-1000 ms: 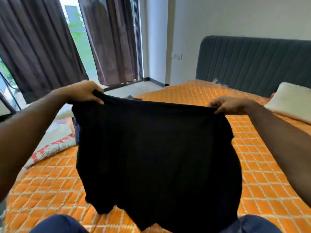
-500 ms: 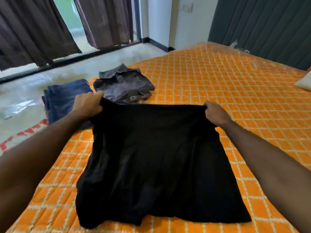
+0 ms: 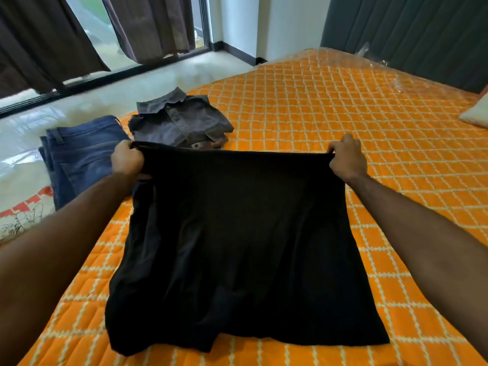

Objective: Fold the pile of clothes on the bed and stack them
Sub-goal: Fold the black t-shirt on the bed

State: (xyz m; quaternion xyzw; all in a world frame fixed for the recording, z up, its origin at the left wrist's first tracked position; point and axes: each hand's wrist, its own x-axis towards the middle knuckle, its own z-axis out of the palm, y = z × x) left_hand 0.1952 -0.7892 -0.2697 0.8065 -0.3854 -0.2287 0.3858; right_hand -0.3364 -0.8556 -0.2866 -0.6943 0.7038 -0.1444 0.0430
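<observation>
A black garment (image 3: 243, 244) lies spread over the orange quilted bed (image 3: 343, 122), its near edge resting on the cover and its far edge held taut. My left hand (image 3: 126, 161) grips the far left corner. My right hand (image 3: 347, 158) grips the far right corner. Beyond the far edge sits a folded grey collared shirt (image 3: 179, 120) on top of other folded clothes. To its left lie folded blue jeans (image 3: 79, 151).
A pale pillow (image 3: 475, 113) lies at the bed's right edge below the dark padded headboard (image 3: 409, 30). Clear plastic wrap (image 3: 375, 56) covers the far end of the mattress. The floor, dark curtains (image 3: 45, 40) and a glass door lie to the left.
The black garment came down from mid-air onto the bed and now lies nearly flat. Both hands kept their hold on its far corners and moved forward. The view tilted downward.
</observation>
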